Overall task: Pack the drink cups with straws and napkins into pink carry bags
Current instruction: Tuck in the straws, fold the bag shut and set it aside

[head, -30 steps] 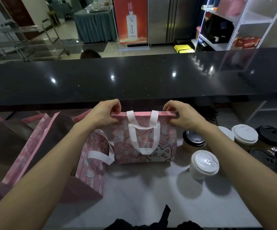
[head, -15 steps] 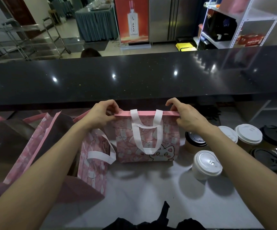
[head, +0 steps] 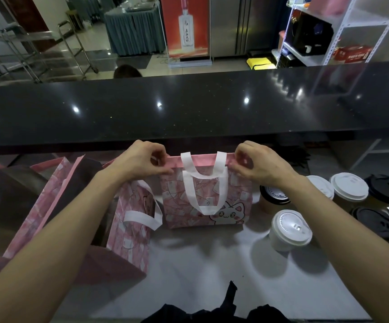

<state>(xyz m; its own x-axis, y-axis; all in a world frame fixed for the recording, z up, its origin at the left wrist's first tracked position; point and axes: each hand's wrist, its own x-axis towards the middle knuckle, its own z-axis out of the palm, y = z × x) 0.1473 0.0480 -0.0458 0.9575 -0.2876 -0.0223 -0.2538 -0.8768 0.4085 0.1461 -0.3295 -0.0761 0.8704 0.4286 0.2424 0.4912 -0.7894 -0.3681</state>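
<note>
While both hands (head: 142, 160) pinch its rim — pink bag (head: 206, 201) stands upright.

Before us we list a raised black polished stone counter ledge (head: 189, 108) catching ceiling-light glints, above a pale white worktop (head: 212, 264). Beyond we note a glossy tiled floor (head: 91, 54), a table draped in grey-blue pleated cloth (head: 133, 31), a red standing banner showing a white bottle (head: 185, 26), tall stainless-steel fridge doors (head: 242, 22), a white slotted-metal shelving rack (head: 342, 29) and metal trolley frames (head: 26, 54).
</note>
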